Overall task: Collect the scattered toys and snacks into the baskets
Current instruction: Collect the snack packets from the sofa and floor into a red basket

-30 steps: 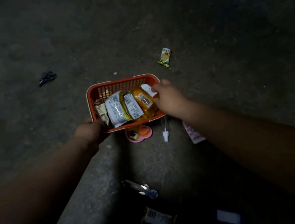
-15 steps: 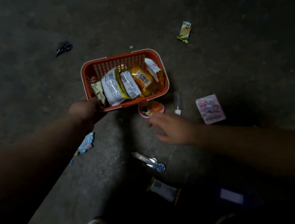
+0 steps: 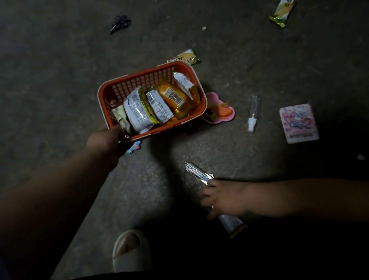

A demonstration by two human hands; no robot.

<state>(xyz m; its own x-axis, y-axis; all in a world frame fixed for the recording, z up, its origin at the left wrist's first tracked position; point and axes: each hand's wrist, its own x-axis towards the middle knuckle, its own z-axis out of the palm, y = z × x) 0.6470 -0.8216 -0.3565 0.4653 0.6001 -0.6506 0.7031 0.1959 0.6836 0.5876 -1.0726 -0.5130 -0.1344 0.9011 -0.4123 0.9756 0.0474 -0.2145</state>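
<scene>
Rough concrete floor, dimly lit, carries the scatter. An orange basket sits tilted near the middle, apparently just off the ground. The left hand grips its near-left corner, fingers curled round the rim. Several packets stand side by side inside.

The right hand is low by the person's slipper. It lies between a silver wrapper, which it touches, and a white packet poking out from under the palm. Its fingers are loosely bent; I cannot tell whether they have closed on either.

The step looks like picking up the next snack. That calls for a firm pinch on a thin, flat wrapper, then a carry forward to the basket, which is well apart.

Left to gather:
- a pink toy just beside the basket
- a blue toy under the left hand
- a yellow packet behind the basket
- a bottle
- a card
- a green packet
- a dark clip
</scene>
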